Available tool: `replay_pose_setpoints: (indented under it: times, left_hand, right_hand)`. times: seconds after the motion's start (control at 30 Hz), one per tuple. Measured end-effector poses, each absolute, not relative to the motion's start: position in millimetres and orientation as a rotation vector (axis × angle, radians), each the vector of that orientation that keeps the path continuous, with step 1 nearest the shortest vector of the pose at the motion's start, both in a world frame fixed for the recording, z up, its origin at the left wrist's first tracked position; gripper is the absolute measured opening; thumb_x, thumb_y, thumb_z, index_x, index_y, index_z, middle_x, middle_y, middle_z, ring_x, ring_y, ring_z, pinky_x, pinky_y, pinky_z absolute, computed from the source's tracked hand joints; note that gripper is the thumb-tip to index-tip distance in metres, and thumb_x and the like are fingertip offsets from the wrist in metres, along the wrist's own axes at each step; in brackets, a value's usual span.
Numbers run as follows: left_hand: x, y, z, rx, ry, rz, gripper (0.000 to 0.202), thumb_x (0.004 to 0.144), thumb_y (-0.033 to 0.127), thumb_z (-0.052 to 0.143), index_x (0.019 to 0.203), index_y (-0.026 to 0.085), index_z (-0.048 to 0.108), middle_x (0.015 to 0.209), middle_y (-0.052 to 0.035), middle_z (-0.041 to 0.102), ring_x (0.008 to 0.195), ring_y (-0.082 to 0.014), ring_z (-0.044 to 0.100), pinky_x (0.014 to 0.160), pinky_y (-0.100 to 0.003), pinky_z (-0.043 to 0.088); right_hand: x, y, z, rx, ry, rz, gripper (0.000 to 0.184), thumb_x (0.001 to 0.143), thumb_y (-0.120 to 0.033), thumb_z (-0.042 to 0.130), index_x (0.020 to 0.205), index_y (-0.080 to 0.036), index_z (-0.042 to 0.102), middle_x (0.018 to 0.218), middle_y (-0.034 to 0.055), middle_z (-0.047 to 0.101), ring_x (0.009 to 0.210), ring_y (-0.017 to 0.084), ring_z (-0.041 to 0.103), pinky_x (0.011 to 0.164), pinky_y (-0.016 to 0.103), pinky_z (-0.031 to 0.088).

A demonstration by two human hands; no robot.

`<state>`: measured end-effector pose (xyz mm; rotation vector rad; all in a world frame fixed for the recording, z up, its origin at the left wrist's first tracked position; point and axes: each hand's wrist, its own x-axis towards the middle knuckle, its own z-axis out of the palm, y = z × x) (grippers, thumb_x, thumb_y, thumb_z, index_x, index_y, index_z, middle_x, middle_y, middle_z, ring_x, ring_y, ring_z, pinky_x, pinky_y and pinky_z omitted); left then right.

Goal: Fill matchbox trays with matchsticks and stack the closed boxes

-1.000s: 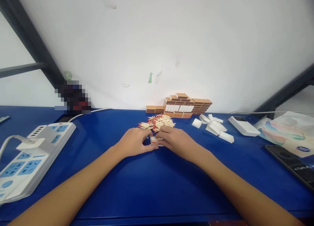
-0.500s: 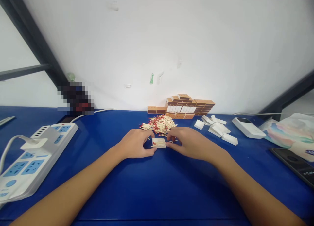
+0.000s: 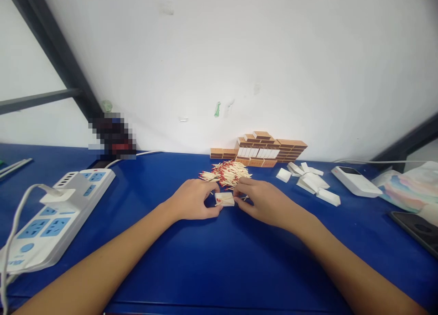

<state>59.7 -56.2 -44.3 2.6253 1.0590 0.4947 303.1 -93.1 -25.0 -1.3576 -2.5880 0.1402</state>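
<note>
A small white matchbox tray [image 3: 227, 200] with some red-tipped matches inside lies on the blue table before me. My left hand [image 3: 195, 200] grips its left end between thumb and fingers, and one match sticks out near the thumb. At the right end, my right hand [image 3: 262, 200] has its fingers curled in, the thumb and fingertips against the tray's edge. Just behind both hands is a heap of loose matches [image 3: 227, 172]. A few stray matches show under the right hand.
Brown matchboxes [image 3: 290, 150] are stacked against the wall, some with white trays showing. Loose white trays [image 3: 312, 182] lie to the right, near a white device [image 3: 357, 183], a plastic packet [image 3: 397, 187] and a phone [image 3: 415, 230]. A power strip [image 3: 56, 228] with a cable occupies the left.
The whole view has shifted slightly, so things appear a little further right. Both hands stay at the tray with almost the same hold.
</note>
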Motion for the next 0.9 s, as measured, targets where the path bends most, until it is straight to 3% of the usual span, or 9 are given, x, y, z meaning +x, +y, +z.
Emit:
replay_pose_setpoints:
  times: [0.53,0.9]
  left_hand:
    - [61,-58,-45,2.691,1.067,0.552,0.024,0.086,0.044,0.069,0.094,0.021,0.066,0.073,0.0010,0.068,0.062,-0.0161,0.061,0.058,-0.028,0.037]
    - [62,-58,-48,2.709,1.057,0.580,0.029,0.088,0.048,0.067,0.097,0.021,0.068,0.075,-0.0002,0.070,0.062,-0.0168,0.063,0.058,-0.028,0.036]
  right_hand:
    - [307,-98,-13,-1.303,-2.514,-0.067,0.014,0.103,-0.022,0.053,0.096,-0.020,0.065,0.098,0.0079,0.066,0.082,0.020,0.065,0.068,0.032,0.045]
    - [297,-102,-5,-1.389,-2.544,-0.263,0.016,0.102,-0.022,0.052,0.092,-0.018,0.065,0.096,0.0093,0.066,0.079,0.021,0.063,0.063,0.033,0.039]
